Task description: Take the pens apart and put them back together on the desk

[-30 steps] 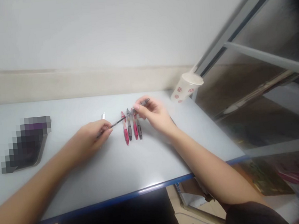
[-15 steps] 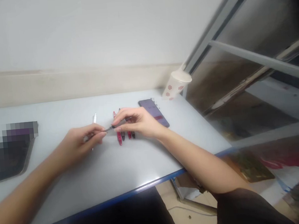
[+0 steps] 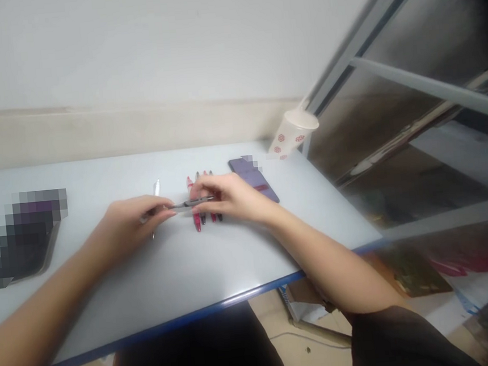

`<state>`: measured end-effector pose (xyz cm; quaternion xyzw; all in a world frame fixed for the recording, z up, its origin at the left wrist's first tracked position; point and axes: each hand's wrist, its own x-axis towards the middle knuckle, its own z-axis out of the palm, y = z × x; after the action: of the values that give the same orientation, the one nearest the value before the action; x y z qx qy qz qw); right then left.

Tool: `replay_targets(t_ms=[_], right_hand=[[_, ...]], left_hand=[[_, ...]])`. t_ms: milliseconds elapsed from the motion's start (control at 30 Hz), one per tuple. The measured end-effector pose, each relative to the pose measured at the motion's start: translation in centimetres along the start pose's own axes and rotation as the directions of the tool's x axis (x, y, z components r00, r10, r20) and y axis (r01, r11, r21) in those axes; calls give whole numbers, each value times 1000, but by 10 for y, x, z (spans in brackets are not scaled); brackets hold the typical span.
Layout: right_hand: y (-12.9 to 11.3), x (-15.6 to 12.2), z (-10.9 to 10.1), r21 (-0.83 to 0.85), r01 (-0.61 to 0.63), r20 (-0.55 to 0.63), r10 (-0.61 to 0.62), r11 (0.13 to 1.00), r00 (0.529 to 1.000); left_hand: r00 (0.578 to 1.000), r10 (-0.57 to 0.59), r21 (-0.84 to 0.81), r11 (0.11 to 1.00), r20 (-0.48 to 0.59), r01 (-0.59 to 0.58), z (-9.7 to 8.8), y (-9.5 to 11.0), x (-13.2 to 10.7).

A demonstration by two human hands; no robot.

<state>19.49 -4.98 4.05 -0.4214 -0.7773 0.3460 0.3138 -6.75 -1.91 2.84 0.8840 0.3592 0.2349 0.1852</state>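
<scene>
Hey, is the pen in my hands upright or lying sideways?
Sideways: the pen runs level between the left hand and right hand, crossing over the row of pens.

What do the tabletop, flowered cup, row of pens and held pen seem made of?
Tabletop: likely laminate, smooth pale grey, blue edge strip. Flowered cup: probably paper, matte cream, printed red flowers. Row of pens: seemingly plastic, bright red and dark barrels. Held pen: thin, greyish; too blurred to tell.

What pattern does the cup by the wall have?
The cup is white with small red flower-like motifs; the head view shows it.
</scene>
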Motion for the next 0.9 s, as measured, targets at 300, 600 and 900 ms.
replay_targets(t_ms=[300, 600, 900], right_hand=[[-1, 0, -1, 202, -70, 26, 66, 977, 997], [1, 0, 1, -40, -40, -32, 38, 998, 999], [-6, -3, 2, -96, 13, -98, -22, 995, 995]], left_hand=[[1000, 26, 62, 998, 3, -26, -3, -6, 2], [999, 37, 111, 993, -4, -36, -6, -4, 3], [999, 16, 48, 999, 27, -17, -8, -3, 5]])
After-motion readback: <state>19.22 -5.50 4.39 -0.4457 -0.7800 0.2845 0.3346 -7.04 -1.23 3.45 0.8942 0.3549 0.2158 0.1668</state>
